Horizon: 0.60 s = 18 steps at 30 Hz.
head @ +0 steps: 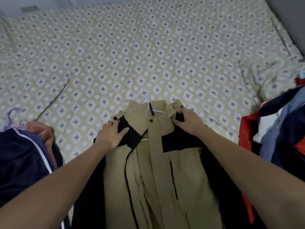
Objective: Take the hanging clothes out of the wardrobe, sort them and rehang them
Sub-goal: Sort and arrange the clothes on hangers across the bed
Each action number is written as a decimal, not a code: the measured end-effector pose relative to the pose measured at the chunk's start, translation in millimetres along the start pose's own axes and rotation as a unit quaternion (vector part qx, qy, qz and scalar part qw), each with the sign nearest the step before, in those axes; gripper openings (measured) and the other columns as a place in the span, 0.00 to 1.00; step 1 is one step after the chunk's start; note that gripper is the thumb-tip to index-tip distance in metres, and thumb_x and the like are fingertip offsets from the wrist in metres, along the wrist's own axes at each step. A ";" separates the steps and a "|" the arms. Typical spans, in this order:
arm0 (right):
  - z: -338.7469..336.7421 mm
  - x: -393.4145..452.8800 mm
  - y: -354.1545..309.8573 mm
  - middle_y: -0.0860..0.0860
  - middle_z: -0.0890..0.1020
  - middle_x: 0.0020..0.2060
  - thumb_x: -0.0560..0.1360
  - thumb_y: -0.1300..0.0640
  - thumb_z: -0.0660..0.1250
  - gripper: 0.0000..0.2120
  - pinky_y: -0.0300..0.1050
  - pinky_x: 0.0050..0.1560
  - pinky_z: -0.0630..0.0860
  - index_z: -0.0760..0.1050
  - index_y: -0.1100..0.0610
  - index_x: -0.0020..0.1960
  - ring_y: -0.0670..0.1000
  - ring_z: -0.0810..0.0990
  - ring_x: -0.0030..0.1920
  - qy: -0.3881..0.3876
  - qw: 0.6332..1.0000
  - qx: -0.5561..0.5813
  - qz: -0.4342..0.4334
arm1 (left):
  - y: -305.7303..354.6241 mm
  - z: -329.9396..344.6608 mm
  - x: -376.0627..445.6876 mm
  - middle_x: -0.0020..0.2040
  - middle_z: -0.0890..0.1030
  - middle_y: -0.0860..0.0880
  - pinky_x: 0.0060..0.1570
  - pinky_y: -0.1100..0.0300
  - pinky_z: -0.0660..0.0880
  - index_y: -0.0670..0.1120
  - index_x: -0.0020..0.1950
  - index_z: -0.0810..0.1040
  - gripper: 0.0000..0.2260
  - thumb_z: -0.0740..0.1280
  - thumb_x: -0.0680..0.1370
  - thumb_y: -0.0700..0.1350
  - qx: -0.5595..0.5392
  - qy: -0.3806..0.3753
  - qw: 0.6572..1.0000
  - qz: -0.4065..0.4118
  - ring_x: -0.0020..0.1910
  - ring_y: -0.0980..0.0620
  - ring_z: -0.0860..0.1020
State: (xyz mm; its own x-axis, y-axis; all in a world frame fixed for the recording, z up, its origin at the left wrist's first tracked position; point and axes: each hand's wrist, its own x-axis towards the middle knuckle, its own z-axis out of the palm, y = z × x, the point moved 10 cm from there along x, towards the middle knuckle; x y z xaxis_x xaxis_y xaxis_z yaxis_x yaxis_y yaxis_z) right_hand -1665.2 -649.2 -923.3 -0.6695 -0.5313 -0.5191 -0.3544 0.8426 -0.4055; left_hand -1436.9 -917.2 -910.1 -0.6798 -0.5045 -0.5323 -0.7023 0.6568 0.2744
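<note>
Jacket (158, 162), tan and black, lies on its white hanger (145, 96) on the bed (148, 47). Left hand (112, 136) presses flat on one shoulder; right hand (189, 121) grips the other. Clothes piles (280, 129) flank it.

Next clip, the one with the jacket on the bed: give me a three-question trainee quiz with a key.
1. True or false: the tan jacket lies on the bed, on a white hanger.
2. Which hand rests on the jacket's black shoulder patch on the picture's left side? A. left hand B. right hand
3. Fill in: the hanger by the navy garment is ____.

Key: 1 true; 2 A; 3 purple.
</note>
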 end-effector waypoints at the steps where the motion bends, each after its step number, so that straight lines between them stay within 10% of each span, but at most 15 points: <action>1: -3.2 -5.3 -2.9 0.50 0.78 0.53 0.74 0.27 0.61 0.30 0.61 0.58 0.77 0.71 0.52 0.58 0.56 0.78 0.55 0.004 0.999 0.031 -0.003 | 1.6 0.2 -4.3 0.75 0.69 0.42 0.69 0.43 0.69 0.49 0.83 0.59 0.33 0.58 0.83 0.66 -0.004 -0.005 1.000 0.006 0.73 0.39 0.67; 7: -52.7 -76.3 -27.0 0.43 0.78 0.38 0.79 0.38 0.69 0.12 0.47 0.42 0.73 0.75 0.45 0.44 0.45 0.77 0.40 0.075 0.977 0.196 -0.042 | 12.4 -36.5 -54.7 0.68 0.72 0.46 0.67 0.46 0.71 0.52 0.79 0.64 0.31 0.57 0.82 0.68 -0.075 0.050 0.995 0.034 0.68 0.43 0.71; 18: -134.9 -288.4 -69.8 0.45 0.73 0.31 0.76 0.48 0.74 0.19 0.51 0.41 0.70 0.69 0.56 0.36 0.46 0.72 0.34 0.172 0.957 0.234 -0.026 | 44.5 -151.2 -251.6 0.40 0.76 0.55 0.41 0.59 0.68 0.53 0.47 0.72 0.16 0.58 0.83 0.65 -0.099 0.142 0.966 0.191 0.45 0.56 0.73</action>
State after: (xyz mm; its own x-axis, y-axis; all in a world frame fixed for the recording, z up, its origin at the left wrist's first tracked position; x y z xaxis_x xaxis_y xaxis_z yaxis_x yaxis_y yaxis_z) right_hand -1535.4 -543.0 -643.8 -0.8629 -0.4431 -0.2429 -0.1164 0.6421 -0.7578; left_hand -1329.1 -845.8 -642.9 -0.9079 -0.3992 -0.1281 -0.3968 0.7196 0.5699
